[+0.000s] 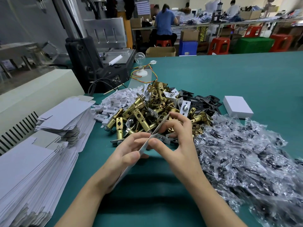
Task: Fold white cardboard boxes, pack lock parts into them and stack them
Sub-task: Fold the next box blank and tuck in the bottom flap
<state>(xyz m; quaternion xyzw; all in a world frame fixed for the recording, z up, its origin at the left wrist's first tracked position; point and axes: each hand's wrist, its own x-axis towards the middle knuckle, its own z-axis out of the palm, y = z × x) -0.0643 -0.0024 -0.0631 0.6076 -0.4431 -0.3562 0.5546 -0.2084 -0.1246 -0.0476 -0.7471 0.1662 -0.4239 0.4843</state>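
Pinching a flat white cardboard blank edge-on between them, the left hand clamps its lower part with thumb and fingers while the right hand grips its upper part, thumb against the near face and fingertips at the far edge, above the green surface. Just beyond the hands lies a heap of brass latch parts, with white plastic pieces to its left, black plates and one closed white box to its right. Stacks of flat box blanks sit on the left and bagged black screws spread on the right.
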